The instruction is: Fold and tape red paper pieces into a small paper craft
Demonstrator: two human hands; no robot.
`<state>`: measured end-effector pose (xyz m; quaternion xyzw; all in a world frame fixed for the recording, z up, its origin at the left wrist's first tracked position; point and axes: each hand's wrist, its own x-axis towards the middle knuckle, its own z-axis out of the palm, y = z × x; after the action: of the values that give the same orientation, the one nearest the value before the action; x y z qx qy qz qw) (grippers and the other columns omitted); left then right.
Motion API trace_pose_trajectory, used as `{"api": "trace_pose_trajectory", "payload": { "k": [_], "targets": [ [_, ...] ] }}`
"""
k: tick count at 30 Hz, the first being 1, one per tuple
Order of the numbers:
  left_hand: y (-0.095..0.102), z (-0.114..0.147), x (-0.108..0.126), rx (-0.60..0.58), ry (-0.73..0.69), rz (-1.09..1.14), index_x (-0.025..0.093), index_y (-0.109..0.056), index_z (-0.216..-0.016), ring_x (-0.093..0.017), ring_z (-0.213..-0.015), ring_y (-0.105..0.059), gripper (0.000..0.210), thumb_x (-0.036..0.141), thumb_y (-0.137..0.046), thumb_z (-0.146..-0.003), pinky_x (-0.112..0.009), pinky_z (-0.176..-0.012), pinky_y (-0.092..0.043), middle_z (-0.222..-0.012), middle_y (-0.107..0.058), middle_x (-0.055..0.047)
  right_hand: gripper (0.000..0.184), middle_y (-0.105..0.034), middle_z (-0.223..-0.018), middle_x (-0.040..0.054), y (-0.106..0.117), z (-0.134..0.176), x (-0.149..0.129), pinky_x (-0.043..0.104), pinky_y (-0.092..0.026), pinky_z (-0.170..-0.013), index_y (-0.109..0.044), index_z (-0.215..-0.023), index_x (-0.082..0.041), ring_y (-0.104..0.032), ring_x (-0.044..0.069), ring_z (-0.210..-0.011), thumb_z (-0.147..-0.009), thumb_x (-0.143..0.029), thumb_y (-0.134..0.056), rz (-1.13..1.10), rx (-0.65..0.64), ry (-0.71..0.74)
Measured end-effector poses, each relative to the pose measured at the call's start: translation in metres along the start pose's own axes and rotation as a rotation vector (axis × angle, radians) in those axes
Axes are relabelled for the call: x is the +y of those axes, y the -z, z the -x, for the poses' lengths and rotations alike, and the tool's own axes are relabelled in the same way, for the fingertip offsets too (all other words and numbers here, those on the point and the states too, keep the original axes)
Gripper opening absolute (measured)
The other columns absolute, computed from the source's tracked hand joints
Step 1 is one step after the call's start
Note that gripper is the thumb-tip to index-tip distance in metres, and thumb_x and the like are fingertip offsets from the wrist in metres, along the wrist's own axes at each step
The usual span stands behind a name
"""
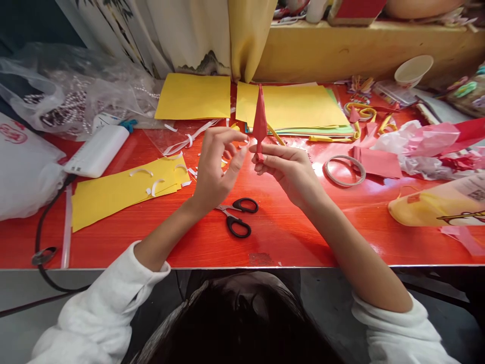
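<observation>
Upright in the middle of the view stands a folded red paper piece (259,119), narrow and pointed at the top. My right hand (290,169) pinches it near its lower end between thumb and fingers. Just left of the paper, my left hand (220,164) is raised with its fingers curved and apart, and nothing shows in it. Its fingertips are close to the folded paper, with a small gap. Below the hands, black-handled scissors (242,215) lie on the red table (295,237), their blades partly hidden by my left hand.
Yellow paper strips (125,189) with white curled scraps lie at left, near a white power bank (97,149) and plastic bags (26,167). Yellow sheets (193,96) are at the back. A tape roll (344,170), red paper squares (379,162) and a plastic cup (439,202) are at right.
</observation>
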<state>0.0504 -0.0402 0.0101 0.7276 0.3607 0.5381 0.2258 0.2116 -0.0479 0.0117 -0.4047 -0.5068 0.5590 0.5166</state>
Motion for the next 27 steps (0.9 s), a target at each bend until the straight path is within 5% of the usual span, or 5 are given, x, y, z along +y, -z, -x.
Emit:
{"api": "trace_pose_trajectory", "payload": {
  "k": [3,8,12,19,27],
  "targets": [
    [-0.002,-0.006,-0.007,-0.012,0.121,0.046,0.023,-0.060,-0.100,-0.012,-0.084,-0.054,0.022,0.038,-0.048,-0.089,-0.028,-0.077,-0.045,-0.102,-0.056,-0.004,0.015,-0.065,-0.077,0.0017,0.001,-0.002,-0.002,0.026,-0.054,-0.072,-0.071,-0.087,-0.016,-0.060,0.009,-0.067,-0.073,-0.017,-0.066,-0.098,-0.041,-0.122],
    [-0.005,-0.010,-0.016,-0.245,0.305,0.257,0.018,-0.066,-0.085,-0.013,-0.084,-0.055,0.031,0.043,-0.048,-0.088,-0.027,-0.077,-0.043,-0.083,-0.061,-0.003,0.010,-0.065,-0.077,0.0006,0.006,-0.004,0.001,0.019,-0.053,-0.066,-0.069,-0.079,-0.016,-0.059,0.006,-0.063,-0.069,-0.017,-0.072,-0.219,-0.103,-0.228],
    [-0.006,-0.010,-0.017,-0.220,0.404,0.395,0.018,-0.066,-0.084,-0.011,-0.081,-0.055,0.018,0.035,-0.064,-0.079,-0.024,-0.074,-0.042,-0.085,-0.062,-0.001,0.013,-0.064,-0.074,-0.0008,0.009,-0.005,0.003,0.018,-0.053,-0.068,-0.066,-0.076,-0.015,-0.059,0.005,-0.062,-0.068,-0.021,-0.075,-0.216,-0.136,-0.263],
    [-0.006,-0.013,-0.015,-0.112,0.473,0.554,0.017,-0.065,-0.074,-0.007,-0.070,-0.052,0.014,0.030,-0.070,-0.074,-0.020,-0.069,-0.042,-0.074,-0.059,0.003,0.023,-0.070,-0.083,0.0052,0.004,-0.003,0.003,0.025,-0.056,-0.075,-0.066,-0.085,-0.016,-0.067,0.012,-0.075,-0.080,-0.038,-0.064,-0.101,-0.107,-0.182],
    [-0.005,-0.013,-0.013,-0.135,0.517,0.526,0.016,-0.063,-0.071,-0.007,-0.065,-0.049,0.027,0.042,-0.071,-0.070,-0.021,-0.064,-0.040,-0.069,-0.056,0.002,0.021,-0.064,-0.070,0.0013,-0.002,0.000,0.002,0.023,-0.053,-0.059,-0.064,-0.079,-0.015,-0.062,0.009,-0.060,-0.080,-0.036,-0.064,0.154,-0.055,0.055]
  ]
}}
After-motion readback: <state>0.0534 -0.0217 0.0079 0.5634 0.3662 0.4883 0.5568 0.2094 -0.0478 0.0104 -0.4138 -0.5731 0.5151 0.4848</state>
